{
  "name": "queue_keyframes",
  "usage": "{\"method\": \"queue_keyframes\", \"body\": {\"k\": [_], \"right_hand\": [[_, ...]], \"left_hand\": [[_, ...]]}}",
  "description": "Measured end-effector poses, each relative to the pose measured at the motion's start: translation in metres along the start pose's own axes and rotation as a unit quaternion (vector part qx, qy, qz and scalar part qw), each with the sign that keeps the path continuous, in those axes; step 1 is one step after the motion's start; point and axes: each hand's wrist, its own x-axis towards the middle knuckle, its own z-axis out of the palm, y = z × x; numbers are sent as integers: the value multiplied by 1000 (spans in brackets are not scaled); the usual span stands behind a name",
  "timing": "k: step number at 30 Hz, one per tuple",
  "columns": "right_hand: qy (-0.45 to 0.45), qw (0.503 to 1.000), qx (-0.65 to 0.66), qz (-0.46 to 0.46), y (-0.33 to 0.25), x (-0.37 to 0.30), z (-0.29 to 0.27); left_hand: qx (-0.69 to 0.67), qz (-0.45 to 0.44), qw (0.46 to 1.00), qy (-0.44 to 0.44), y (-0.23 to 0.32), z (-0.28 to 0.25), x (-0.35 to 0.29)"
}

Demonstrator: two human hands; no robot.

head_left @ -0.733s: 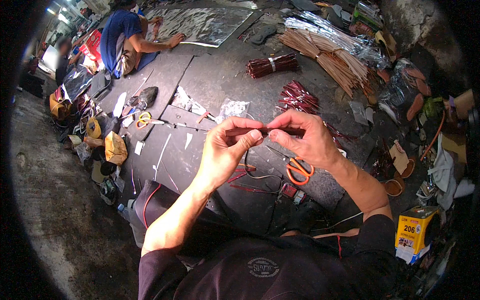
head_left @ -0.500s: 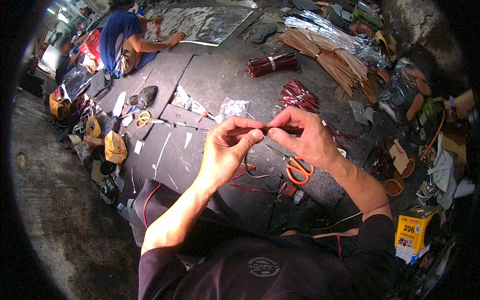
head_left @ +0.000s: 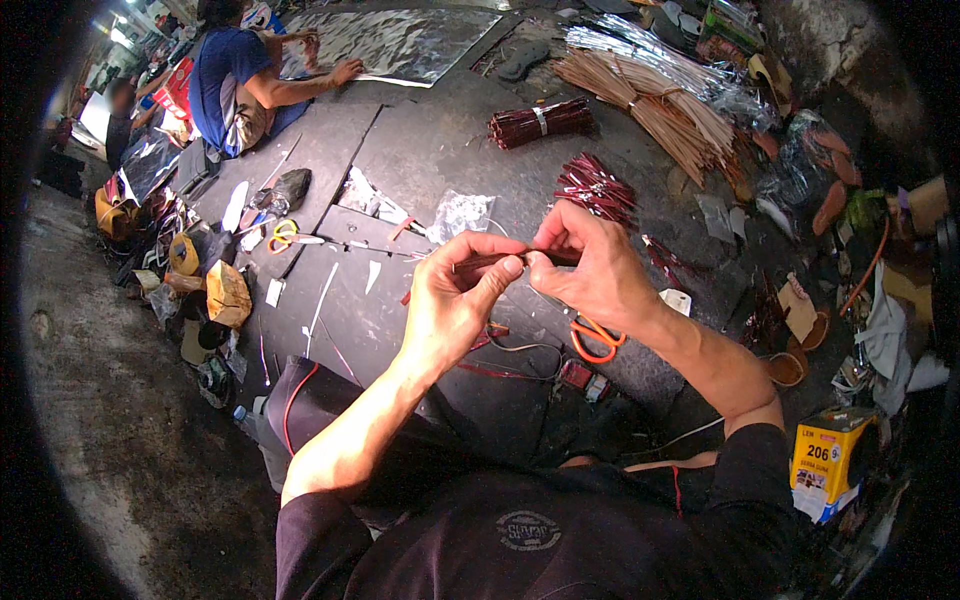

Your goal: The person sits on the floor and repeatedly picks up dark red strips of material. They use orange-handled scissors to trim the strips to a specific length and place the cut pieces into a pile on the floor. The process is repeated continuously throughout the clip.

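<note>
In front of my chest, my left hand [head_left: 447, 305] pinches a thin dark brown strip [head_left: 480, 263] between thumb and fingers. My right hand [head_left: 597, 268] grips the same strip just to the right, the fingertips of both hands almost meeting. Much of the strip is hidden by the fingers. Below my right hand lie scissors with orange handles [head_left: 598, 343], their blades partly covered by that hand. Loose dark red strips [head_left: 490, 371] rest on the dark floor boards under my hands. Beyond them sit a spread pile of dark red strips [head_left: 597, 190] and a tied dark red bundle [head_left: 541, 123].
A large bundle of tan strips [head_left: 650, 105] lies at the far right. Yellow-handled scissors [head_left: 283, 236] and a crumpled clear plastic bag [head_left: 463, 216] are ahead left. At far left, a co-worker [head_left: 235, 85] leans over a shiny sheet [head_left: 410, 45]. A yellow can [head_left: 830, 455] stands right.
My right hand has shifted slightly left and its fingers have rolled, so less of the strip shows beyond them. My left hand stays nearly in place. The co-worker has leaned slightly.
</note>
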Motion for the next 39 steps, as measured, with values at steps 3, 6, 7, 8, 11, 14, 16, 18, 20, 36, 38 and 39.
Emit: {"method": "queue_keyframes", "body": {"k": [3,6,7,8,11,14,16,18,20,36,38,39], "right_hand": [[-12,998,64,3,5,5,-2],[-49,992,115,26,7,5,-9],[-65,989,123,38,7,5,-10],[-71,988,128,44,7,5,-10],[-82,985,140,67,6,2,-11],[-84,982,147,83,-2,2,-13],[-85,980,158,89,-4,1,-14],[-80,979,167,85,-5,0,-14],[-57,987,142,39,-2,-1,-10],[81,947,-165,-265,18,-4,-4],[90,931,-169,-311,17,-4,-5],[84,949,-134,-272,15,-6,-7]], "left_hand": [[4,-2,1000,16,-1,0,5],[12,-22,999,26,1,2,7],[8,-26,999,23,-3,1,7],[3,-30,999,21,-5,1,8],[38,-16,999,31,-6,3,7],[66,-13,997,46,-1,5,5],[62,-4,996,57,-2,6,5],[53,5,997,64,-3,7,6],[39,13,997,69,-4,9,7],[-128,-123,984,3,6,-12,8],[-77,-64,995,-15,-1,-17,9],[-53,-36,998,-26,-3,-17,9]]}}
